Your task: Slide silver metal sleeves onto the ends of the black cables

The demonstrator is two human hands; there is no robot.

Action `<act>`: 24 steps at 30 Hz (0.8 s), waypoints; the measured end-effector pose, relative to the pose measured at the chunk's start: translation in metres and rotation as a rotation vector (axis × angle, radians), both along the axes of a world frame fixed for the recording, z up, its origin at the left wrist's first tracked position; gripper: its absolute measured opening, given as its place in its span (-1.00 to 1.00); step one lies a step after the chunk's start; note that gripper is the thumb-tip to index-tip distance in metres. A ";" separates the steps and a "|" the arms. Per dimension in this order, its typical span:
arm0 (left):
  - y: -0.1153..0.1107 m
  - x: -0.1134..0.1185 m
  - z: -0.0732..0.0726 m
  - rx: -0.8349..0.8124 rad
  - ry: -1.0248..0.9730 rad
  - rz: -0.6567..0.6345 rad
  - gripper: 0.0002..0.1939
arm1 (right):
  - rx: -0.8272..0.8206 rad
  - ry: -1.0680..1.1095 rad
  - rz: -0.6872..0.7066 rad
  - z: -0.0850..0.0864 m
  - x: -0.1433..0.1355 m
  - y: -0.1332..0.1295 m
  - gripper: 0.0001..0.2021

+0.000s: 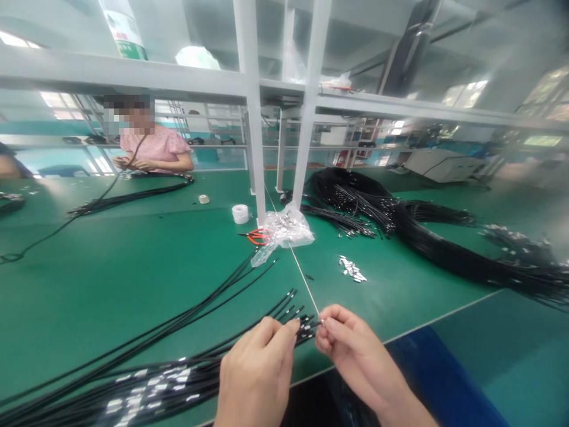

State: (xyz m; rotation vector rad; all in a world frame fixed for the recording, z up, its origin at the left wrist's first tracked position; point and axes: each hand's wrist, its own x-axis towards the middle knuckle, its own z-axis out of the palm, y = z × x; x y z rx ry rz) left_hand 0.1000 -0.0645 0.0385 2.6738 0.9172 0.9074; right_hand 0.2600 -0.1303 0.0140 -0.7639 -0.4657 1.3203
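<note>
In the head view, two bare hands meet over a green worktable [133, 243], on the near side of a clear plastic bag [293, 230] of small metal parts. The left hand [255, 370], fingers drawn together, appears to grip a slim black cable [315, 324] just behind its end; its fingertips hide the exact hold. The right hand [358, 350], thumb and forefinger pinched shut, has a small silvery piece [323, 322] at the cable's tip. The exposed stretch lies between the hands, its long axis running left to right, almost level, directly off the left fingertips and into the right pinch. The right hand is nearer the tip, the left farther back along the cable. Other cable ends [304, 333] crowd beside the left fingertips, nearer the wearer than the bag. Loose silver pieces [352, 270] lie to the bag's right and nearer; orange-handled pliers [256, 236] sit at its left edge. Beyond the bag and to its left, a person in pink [153, 148] handles another cable.
</note>
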 end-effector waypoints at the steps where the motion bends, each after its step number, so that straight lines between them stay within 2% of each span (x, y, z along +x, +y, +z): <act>1: 0.000 0.000 0.000 0.001 0.008 0.000 -0.75 | -0.002 -0.014 -0.002 0.000 0.000 0.000 -0.92; 4: 0.000 -0.001 0.000 0.026 0.049 0.014 -0.75 | -0.016 -0.127 -0.044 0.002 -0.001 0.001 -0.90; 8: -0.002 0.000 0.002 0.048 0.144 0.036 -0.71 | -0.077 -0.457 -0.161 0.003 -0.004 0.000 -0.88; 10: -0.001 0.001 0.002 -0.024 0.169 -0.005 -0.67 | -0.090 -0.532 -0.159 0.002 -0.008 0.001 -0.88; 14: 0.007 0.002 0.003 -0.262 0.096 -0.113 -0.61 | -0.073 -0.495 -0.044 0.003 -0.020 0.010 -0.86; 19: 0.014 -0.002 0.010 -0.503 0.005 -0.125 -0.65 | -0.103 -0.533 -0.029 0.007 -0.025 0.015 -0.76; 22: 0.010 -0.003 0.017 -0.551 -0.030 -0.148 -0.77 | -0.135 -0.744 -0.065 0.006 -0.022 0.007 -0.76; 24: 0.007 -0.003 0.020 -0.520 -0.006 -0.162 -0.87 | -0.181 -0.938 -0.138 0.003 -0.019 0.001 -0.73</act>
